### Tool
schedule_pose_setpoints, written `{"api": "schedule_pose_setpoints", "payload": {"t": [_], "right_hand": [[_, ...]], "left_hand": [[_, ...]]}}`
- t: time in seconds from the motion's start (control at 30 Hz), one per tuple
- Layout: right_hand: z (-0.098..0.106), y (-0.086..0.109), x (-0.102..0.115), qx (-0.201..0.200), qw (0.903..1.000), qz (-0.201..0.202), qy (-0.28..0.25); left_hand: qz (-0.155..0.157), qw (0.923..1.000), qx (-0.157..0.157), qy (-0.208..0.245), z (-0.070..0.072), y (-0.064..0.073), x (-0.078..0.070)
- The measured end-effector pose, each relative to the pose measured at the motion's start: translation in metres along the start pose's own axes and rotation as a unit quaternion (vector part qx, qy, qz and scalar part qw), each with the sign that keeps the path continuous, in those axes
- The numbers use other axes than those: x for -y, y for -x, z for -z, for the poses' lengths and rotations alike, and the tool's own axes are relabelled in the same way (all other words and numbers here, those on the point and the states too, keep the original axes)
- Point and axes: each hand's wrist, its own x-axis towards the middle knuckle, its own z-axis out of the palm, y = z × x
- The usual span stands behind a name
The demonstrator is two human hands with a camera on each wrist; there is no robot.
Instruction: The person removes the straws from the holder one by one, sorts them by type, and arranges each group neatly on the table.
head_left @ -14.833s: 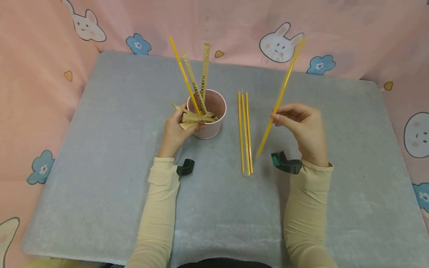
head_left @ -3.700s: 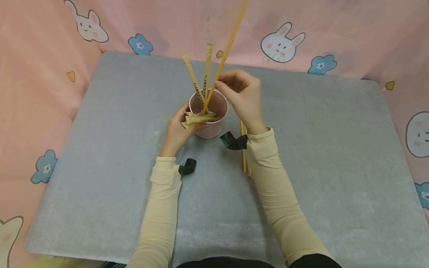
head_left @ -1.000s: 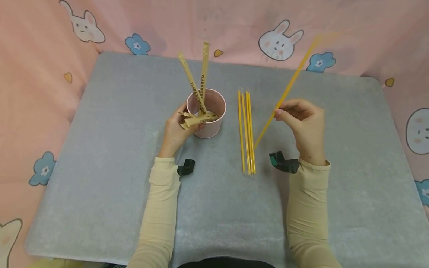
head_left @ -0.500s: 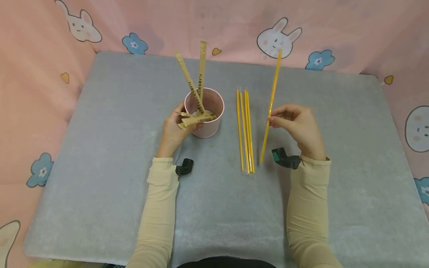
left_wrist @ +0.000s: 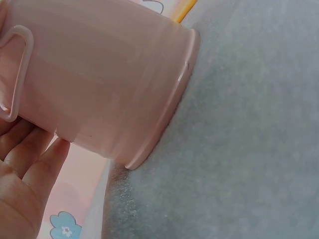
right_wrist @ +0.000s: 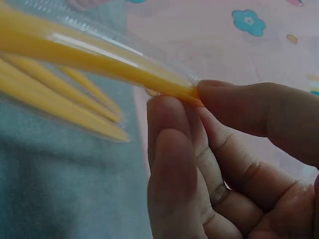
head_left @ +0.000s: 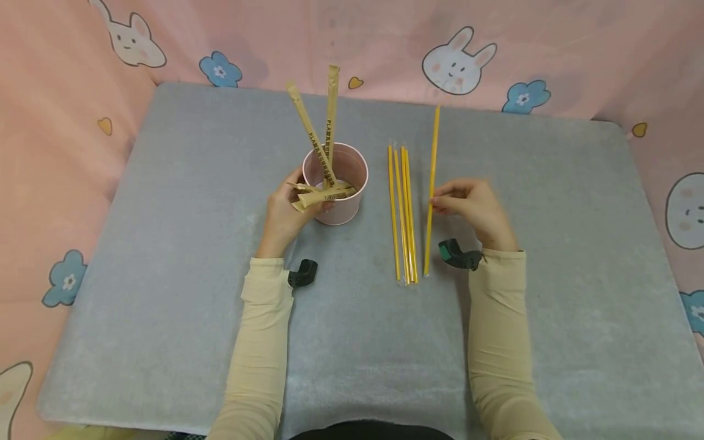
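My left hand (head_left: 283,220) grips a small pink bucket (head_left: 340,212) on the table, thumb at its near rim. The left wrist view shows fingers against the bucket's side (left_wrist: 94,79), by its wire handle (left_wrist: 22,69). Two paper-wrapped straws (head_left: 331,110) stick up out of the bucket; more paper-wrapped straws (head_left: 324,197) lie across the rim by my thumb. Between thumb and fingertips, my right hand (head_left: 473,205) pinches a yellow straw in clear film (head_left: 432,159), close over the table. Just left of it, several film-wrapped yellow straws (head_left: 406,214) lie side by side.
A grey cloth covers the table (head_left: 181,305). Pink curtain (head_left: 374,55) with rabbit and flower prints hangs around the back and sides. Black camera mounts (head_left: 302,273) stick out inward from both wrists.
The yellow straw seen earlier in the bucket is out, and the row on the table has gained a straw. My right hand has brought its straw lower, leftward and parallel to the row.
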Motion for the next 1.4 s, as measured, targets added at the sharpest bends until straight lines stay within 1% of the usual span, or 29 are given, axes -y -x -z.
{"api": "schedule_pose_setpoints", "payload": {"t": [0.13, 0.3, 0.57, 0.83, 0.97, 1.2, 1.4], "right_hand": [[0.000, -0.004, -0.007, 0.013, 0.9998, -0.010, -0.008], [-0.002, -0.007, -0.011, 0.021, 0.9996, -0.020, 0.006], [-0.005, -0.011, -0.017, 0.032, 0.9990, -0.032, -0.003], [-0.007, -0.016, -0.025, 0.046, 0.9980, -0.044, 0.001], [-0.010, -0.019, -0.028, 0.051, 0.9971, -0.055, -0.001], [-0.011, -0.020, -0.032, 0.055, 0.9961, -0.065, -0.022], [-0.010, -0.021, -0.033, 0.072, 0.9939, -0.081, -0.016]], "left_hand": [[0.000, 1.0000, 0.001, 0.007, 0.000, 0.000, 0.000], [0.001, 0.9999, 0.002, 0.010, 0.000, 0.000, 0.001], [0.014, 0.9998, 0.003, 0.015, 0.000, 0.000, 0.000], [-0.008, 0.9996, 0.010, 0.024, 0.000, -0.001, 0.000], [-0.011, 0.9997, 0.009, 0.020, 0.000, 0.000, 0.000], [-0.010, 0.9993, 0.011, 0.033, 0.000, -0.001, -0.001], [-0.013, 0.9996, 0.008, 0.025, 0.000, 0.000, 0.000]]}}
